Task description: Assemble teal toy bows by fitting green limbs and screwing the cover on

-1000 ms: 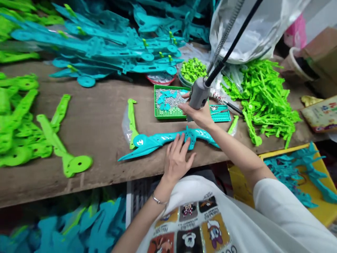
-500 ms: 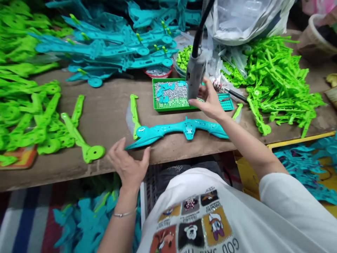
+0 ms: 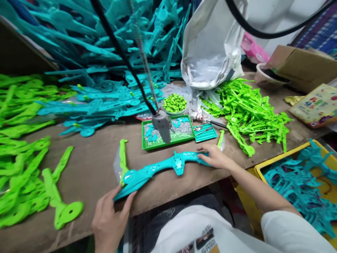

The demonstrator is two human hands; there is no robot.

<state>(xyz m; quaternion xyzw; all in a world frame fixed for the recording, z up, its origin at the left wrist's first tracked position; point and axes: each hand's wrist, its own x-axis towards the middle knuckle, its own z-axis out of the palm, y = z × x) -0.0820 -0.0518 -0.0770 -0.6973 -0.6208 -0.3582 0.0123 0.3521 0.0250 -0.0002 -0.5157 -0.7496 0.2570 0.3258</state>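
Observation:
A long teal bow-shaped plastic piece (image 3: 158, 168) lies along the front edge of the wooden bench (image 3: 92, 165). My left hand (image 3: 110, 218) pinches its pointed left tip between thumb and fingers. My right hand (image 3: 214, 156) is closed over its right end. A grey powered screwdriver (image 3: 162, 128) hangs free on its black cable just above the piece's middle, with no hand on it. Behind it sits a green tray (image 3: 147, 144) of small screws and teal bits. A green limb piece (image 3: 122, 154) lies beside the teal piece's left end.
A small teal tray (image 3: 210, 135) with tools sits right of the green one, and a bowl of green bits (image 3: 174, 103) behind. Green parts are heaped at the right (image 3: 247, 109) and left (image 3: 26, 168), with teal parts (image 3: 105, 98) at the back. A yellow crate (image 3: 263, 168) stands by my right arm.
My right hand let go of the screwdriver, which swung up and left, and came down onto the teal piece's right end. My left hand moved to its left tip.

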